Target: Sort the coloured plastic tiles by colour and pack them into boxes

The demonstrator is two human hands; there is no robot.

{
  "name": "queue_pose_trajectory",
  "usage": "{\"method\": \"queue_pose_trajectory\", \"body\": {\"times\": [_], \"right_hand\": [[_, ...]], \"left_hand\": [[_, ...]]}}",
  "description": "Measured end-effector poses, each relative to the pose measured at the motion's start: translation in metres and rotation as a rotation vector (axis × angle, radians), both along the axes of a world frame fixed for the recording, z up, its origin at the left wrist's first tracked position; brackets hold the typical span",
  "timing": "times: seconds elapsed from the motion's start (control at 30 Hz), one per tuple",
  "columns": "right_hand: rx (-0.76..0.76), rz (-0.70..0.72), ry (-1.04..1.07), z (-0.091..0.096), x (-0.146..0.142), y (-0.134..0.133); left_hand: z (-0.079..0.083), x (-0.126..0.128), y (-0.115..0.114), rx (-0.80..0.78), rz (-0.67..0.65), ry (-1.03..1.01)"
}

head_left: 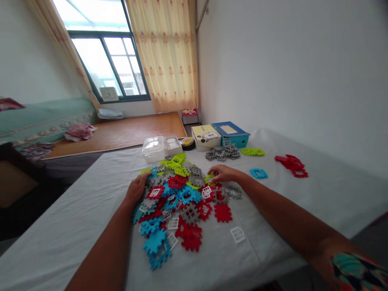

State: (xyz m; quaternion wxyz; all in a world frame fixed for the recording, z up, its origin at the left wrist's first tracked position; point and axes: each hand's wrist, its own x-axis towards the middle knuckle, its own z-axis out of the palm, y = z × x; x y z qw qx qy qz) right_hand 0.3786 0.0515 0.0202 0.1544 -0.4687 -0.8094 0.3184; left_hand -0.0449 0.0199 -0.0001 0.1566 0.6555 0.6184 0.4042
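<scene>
A heap of interlocking plastic building tiles in red, blue, grey and lime green lies on a white-covered surface. My right hand reaches in at the heap's right side, its fingers closed on a lime green tile. At the left edge of the heap rests my left hand, fingers against the pieces and partly hidden; it looks open, with no piece plainly held. White window-frame pieces are mixed among the tiles, and one white window piece lies apart at the front right.
Behind the heap stand a clear plastic box, a yellow cartoon box and a blue box. Sorted apart are grey tiles, green tiles, a blue tile and red tiles. A wall rises on the right.
</scene>
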Motion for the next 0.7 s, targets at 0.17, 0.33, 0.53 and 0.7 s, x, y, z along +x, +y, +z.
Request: {"method": "queue_pose_trajectory", "body": {"times": [0.17,0.33,0.53,0.7], "right_hand": [[-0.134,-0.092,0.316,0.001,0.009,0.000],[-0.124,-0.216,0.479,-0.001,0.023,-0.005],[-0.142,-0.184,0.521,-0.004,0.029,-0.002],[0.162,-0.673,0.633,0.003,0.089,0.022]], "left_hand": [[0.002,-0.001,-0.001,-0.013,0.001,0.020],[0.005,0.002,-0.005,-0.042,0.013,0.028],[0.007,0.001,-0.005,-0.055,0.029,0.058],[0.005,-0.004,-0.002,-0.073,0.043,0.092]]}}
